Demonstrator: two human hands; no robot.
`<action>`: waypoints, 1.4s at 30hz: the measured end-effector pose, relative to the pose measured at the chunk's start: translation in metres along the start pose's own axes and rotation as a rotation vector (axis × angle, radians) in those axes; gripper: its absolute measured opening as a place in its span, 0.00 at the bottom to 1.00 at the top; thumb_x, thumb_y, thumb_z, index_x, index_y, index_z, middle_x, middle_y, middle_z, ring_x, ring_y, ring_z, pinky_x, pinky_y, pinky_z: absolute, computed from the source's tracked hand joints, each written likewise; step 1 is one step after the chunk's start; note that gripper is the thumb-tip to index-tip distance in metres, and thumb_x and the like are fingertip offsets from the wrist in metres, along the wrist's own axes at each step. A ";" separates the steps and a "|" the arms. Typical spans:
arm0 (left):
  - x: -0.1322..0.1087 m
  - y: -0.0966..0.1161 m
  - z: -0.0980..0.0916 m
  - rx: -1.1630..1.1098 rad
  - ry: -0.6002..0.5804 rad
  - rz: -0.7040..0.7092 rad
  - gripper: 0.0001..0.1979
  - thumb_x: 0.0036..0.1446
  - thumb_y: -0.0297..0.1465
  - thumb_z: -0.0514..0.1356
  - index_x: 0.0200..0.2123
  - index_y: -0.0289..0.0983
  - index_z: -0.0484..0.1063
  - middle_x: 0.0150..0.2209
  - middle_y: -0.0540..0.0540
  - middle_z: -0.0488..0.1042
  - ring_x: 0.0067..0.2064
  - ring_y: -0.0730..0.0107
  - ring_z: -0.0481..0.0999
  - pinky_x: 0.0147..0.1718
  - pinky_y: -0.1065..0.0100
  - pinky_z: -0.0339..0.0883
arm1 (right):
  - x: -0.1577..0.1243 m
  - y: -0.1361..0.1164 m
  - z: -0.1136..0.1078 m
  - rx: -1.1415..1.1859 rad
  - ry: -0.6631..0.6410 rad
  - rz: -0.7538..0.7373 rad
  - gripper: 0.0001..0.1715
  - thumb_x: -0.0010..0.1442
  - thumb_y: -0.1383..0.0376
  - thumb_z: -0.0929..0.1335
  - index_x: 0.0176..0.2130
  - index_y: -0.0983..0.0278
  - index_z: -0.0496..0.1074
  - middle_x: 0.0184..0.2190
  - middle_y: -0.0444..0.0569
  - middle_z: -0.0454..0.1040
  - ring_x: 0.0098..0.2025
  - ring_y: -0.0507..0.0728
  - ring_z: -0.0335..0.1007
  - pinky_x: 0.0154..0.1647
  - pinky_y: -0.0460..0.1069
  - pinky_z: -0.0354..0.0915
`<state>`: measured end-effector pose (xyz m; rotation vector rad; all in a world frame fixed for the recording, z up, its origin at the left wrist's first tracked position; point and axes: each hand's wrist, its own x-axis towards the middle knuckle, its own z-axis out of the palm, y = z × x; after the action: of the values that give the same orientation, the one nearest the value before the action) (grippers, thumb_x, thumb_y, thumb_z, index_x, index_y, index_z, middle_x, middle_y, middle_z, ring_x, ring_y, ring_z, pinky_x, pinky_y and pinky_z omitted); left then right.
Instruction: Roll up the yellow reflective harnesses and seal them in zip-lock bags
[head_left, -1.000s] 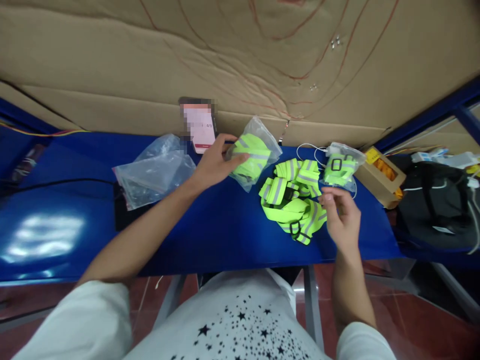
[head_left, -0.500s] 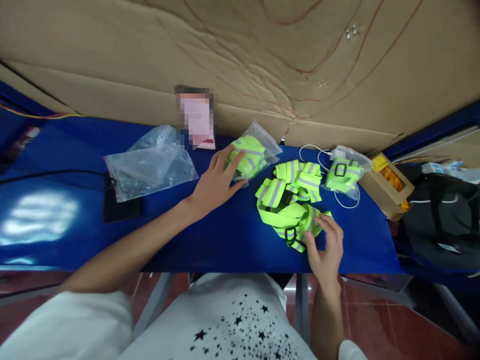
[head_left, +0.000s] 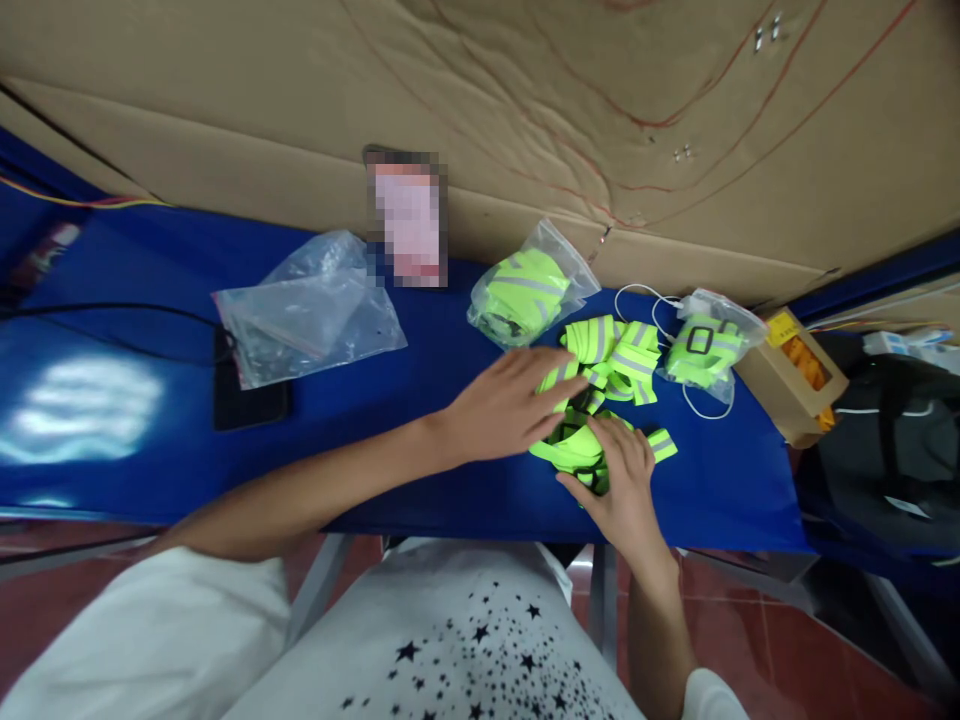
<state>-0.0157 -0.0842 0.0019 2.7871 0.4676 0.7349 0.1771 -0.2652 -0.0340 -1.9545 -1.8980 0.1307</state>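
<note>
A tangle of neon-yellow reflective straps (head_left: pixel 634 360) with grey stripes and black buckles lies on the blue table. My left hand (head_left: pixel 501 405) reaches over its left side, fingers stretched and spread across the webbing. From the front right, my right hand (head_left: pixel 621 480) curls its fingers and thumb round the nearest reflective strap (head_left: pixel 574 453); a short strap end sticks out to the right of it. Behind my left hand rests a clear zip bag (head_left: pixel 525 290) with a folded reflective strap inside. Both hands cover parts of the tangle.
Another bagged strap (head_left: pixel 705 345) lies at the right beside a white cable and a cardboard box (head_left: pixel 802 375) with orange contents. Clear plastic bags (head_left: pixel 315 320) partly cover a dark flat object (head_left: pixel 251 395) at left. A phone-like device (head_left: pixel 409 220) leans on the cardboard wall (head_left: pixel 225 100).
My left hand has left the bagged strap and moved right, onto the loose straps. My right hand has shifted slightly left and closed further round the front strap. The camera view has shifted a little.
</note>
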 end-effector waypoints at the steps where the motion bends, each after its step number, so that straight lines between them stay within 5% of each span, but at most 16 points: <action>1: 0.001 0.005 0.003 -0.028 -0.088 0.036 0.28 0.65 0.35 0.62 0.66 0.39 0.63 0.67 0.31 0.64 0.67 0.42 0.66 0.61 0.45 0.65 | -0.002 -0.002 0.000 -0.001 0.006 -0.016 0.40 0.64 0.48 0.71 0.68 0.55 0.57 0.63 0.56 0.69 0.69 0.69 0.61 0.71 0.69 0.49; 3: 0.003 0.007 0.011 -0.043 -0.215 0.006 0.32 0.62 0.35 0.65 0.67 0.36 0.62 0.67 0.30 0.64 0.66 0.41 0.67 0.59 0.47 0.68 | -0.006 -0.005 -0.001 -0.006 0.013 -0.055 0.36 0.64 0.51 0.72 0.66 0.54 0.61 0.62 0.54 0.71 0.67 0.68 0.64 0.71 0.68 0.50; 6: 0.005 0.000 0.022 -0.050 -0.231 -0.098 0.29 0.62 0.30 0.64 0.65 0.35 0.63 0.64 0.31 0.67 0.64 0.45 0.69 0.60 0.49 0.68 | -0.014 -0.003 -0.006 -0.026 0.021 -0.110 0.29 0.64 0.54 0.73 0.61 0.52 0.66 0.58 0.51 0.74 0.64 0.67 0.67 0.70 0.68 0.51; 10: -0.005 -0.008 0.015 -0.210 -0.080 -0.246 0.19 0.66 0.26 0.56 0.60 0.37 0.68 0.57 0.39 0.75 0.57 0.57 0.77 0.56 0.60 0.70 | -0.028 0.014 -0.017 -0.103 0.099 -0.128 0.25 0.62 0.58 0.74 0.57 0.52 0.69 0.55 0.50 0.76 0.62 0.67 0.70 0.67 0.66 0.54; 12: -0.014 -0.007 0.002 -0.338 0.016 -0.386 0.17 0.66 0.27 0.56 0.57 0.37 0.71 0.46 0.45 0.80 0.42 0.65 0.81 0.44 0.67 0.72 | -0.033 0.027 -0.021 -0.167 0.154 -0.114 0.26 0.62 0.58 0.74 0.58 0.53 0.70 0.56 0.51 0.76 0.61 0.67 0.70 0.65 0.65 0.55; 15: -0.024 -0.005 -0.019 -0.509 0.128 -0.597 0.14 0.64 0.30 0.59 0.52 0.39 0.74 0.33 0.52 0.76 0.24 0.75 0.68 0.26 0.72 0.63 | -0.036 0.046 -0.027 -0.245 0.202 -0.062 0.28 0.63 0.58 0.73 0.61 0.54 0.70 0.58 0.54 0.73 0.63 0.69 0.68 0.64 0.64 0.55; 21: -0.036 -0.003 -0.038 -0.851 0.173 -0.801 0.14 0.62 0.33 0.62 0.51 0.40 0.72 0.28 0.54 0.66 0.24 0.76 0.62 0.22 0.74 0.58 | -0.021 0.041 -0.044 -0.137 0.078 0.052 0.35 0.66 0.56 0.71 0.68 0.55 0.63 0.70 0.58 0.58 0.72 0.73 0.54 0.68 0.73 0.50; 23: -0.038 -0.002 -0.039 -0.888 0.172 -0.795 0.15 0.61 0.32 0.62 0.52 0.41 0.71 0.28 0.54 0.64 0.24 0.76 0.60 0.22 0.74 0.57 | -0.011 0.023 -0.052 0.059 0.021 -0.025 0.39 0.64 0.53 0.72 0.69 0.54 0.61 0.71 0.57 0.57 0.73 0.73 0.52 0.70 0.75 0.48; 26: -0.036 0.001 -0.043 -0.948 0.128 -0.704 0.17 0.61 0.33 0.64 0.53 0.41 0.70 0.29 0.54 0.64 0.25 0.76 0.60 0.22 0.73 0.56 | 0.013 -0.009 -0.061 0.236 0.104 -0.169 0.35 0.66 0.56 0.71 0.67 0.52 0.62 0.67 0.53 0.64 0.69 0.69 0.61 0.69 0.71 0.55; 29: -0.029 0.007 -0.049 -1.036 0.060 -0.608 0.19 0.62 0.34 0.65 0.55 0.42 0.68 0.32 0.53 0.69 0.27 0.75 0.65 0.25 0.73 0.60 | 0.043 -0.037 -0.063 0.172 0.072 -0.313 0.37 0.66 0.58 0.71 0.70 0.53 0.58 0.67 0.54 0.64 0.69 0.68 0.61 0.69 0.68 0.58; 33: -0.027 0.011 -0.052 -1.066 0.014 -0.582 0.21 0.65 0.39 0.62 0.58 0.41 0.66 0.35 0.51 0.73 0.29 0.72 0.70 0.26 0.72 0.65 | 0.072 -0.053 -0.056 0.097 -0.136 -0.413 0.38 0.69 0.59 0.68 0.72 0.60 0.53 0.67 0.59 0.63 0.68 0.66 0.62 0.67 0.63 0.64; 35: -0.032 0.011 -0.051 -0.950 -0.010 -0.599 0.22 0.67 0.41 0.61 0.60 0.41 0.66 0.38 0.49 0.76 0.32 0.69 0.75 0.29 0.70 0.69 | 0.077 -0.052 -0.051 0.084 -0.202 -0.387 0.37 0.69 0.65 0.66 0.72 0.63 0.52 0.65 0.61 0.63 0.67 0.66 0.62 0.65 0.62 0.67; 37: -0.040 0.013 -0.048 -0.707 0.009 -0.583 0.22 0.68 0.40 0.59 0.62 0.42 0.65 0.51 0.43 0.77 0.46 0.63 0.79 0.41 0.66 0.74 | 0.079 -0.050 -0.046 0.053 -0.209 -0.352 0.38 0.66 0.72 0.64 0.72 0.63 0.52 0.62 0.61 0.64 0.66 0.67 0.63 0.63 0.62 0.68; 39: -0.046 0.018 -0.044 -0.445 0.039 -0.503 0.21 0.68 0.38 0.59 0.62 0.41 0.66 0.64 0.40 0.69 0.61 0.57 0.74 0.56 0.59 0.71 | 0.079 -0.050 -0.041 0.006 -0.159 -0.346 0.41 0.63 0.76 0.62 0.72 0.64 0.52 0.59 0.62 0.66 0.63 0.68 0.65 0.62 0.64 0.68; 42: -0.046 0.028 -0.039 -0.147 0.040 -0.359 0.20 0.67 0.38 0.61 0.59 0.39 0.69 0.65 0.38 0.69 0.64 0.53 0.72 0.59 0.53 0.68 | 0.081 -0.053 -0.035 -0.039 -0.062 -0.400 0.42 0.62 0.77 0.61 0.72 0.65 0.49 0.57 0.62 0.67 0.58 0.68 0.67 0.59 0.65 0.68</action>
<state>-0.0668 -0.1215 0.0229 2.4605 0.8557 0.7092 0.1448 -0.1949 0.0337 -1.5689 -2.3039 0.0390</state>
